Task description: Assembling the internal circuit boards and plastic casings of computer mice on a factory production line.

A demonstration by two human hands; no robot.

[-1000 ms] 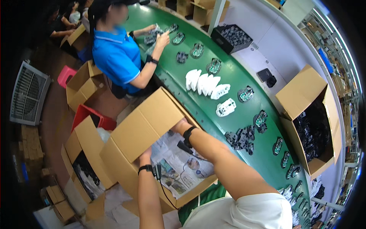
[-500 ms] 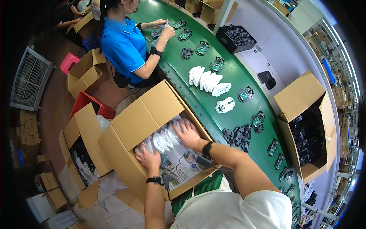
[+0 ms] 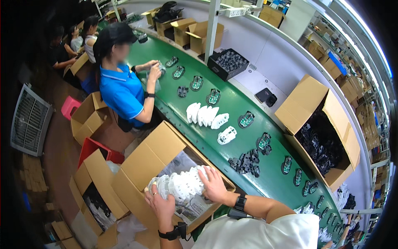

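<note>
My left hand point(image 3: 161, 203) and my right hand point(image 3: 213, 184) press from both ends on a row of white plastic shells point(image 3: 180, 184), held stacked side by side just above the open cardboard box point(image 3: 145, 162) in front of me. Printed paper lines the bottom of that box. On the green conveyor belt point(image 3: 232, 103) beyond the box lie more white shells point(image 3: 205, 115), a pile of small black parts point(image 3: 245, 161) and several green circuit boards point(image 3: 246, 119).
A person in a blue shirt point(image 3: 122, 89) works at the belt on the left, with others behind. A large carton of black parts point(image 3: 327, 137) stands at the right. A black tray point(image 3: 228, 63) sits behind the belt. Open cartons and a red crate point(image 3: 96, 149) crowd the floor on the left.
My hands were down inside the box; they have gathered the row of white shells and lifted it toward the box's top. My view has swung so the belt sits lower.
</note>
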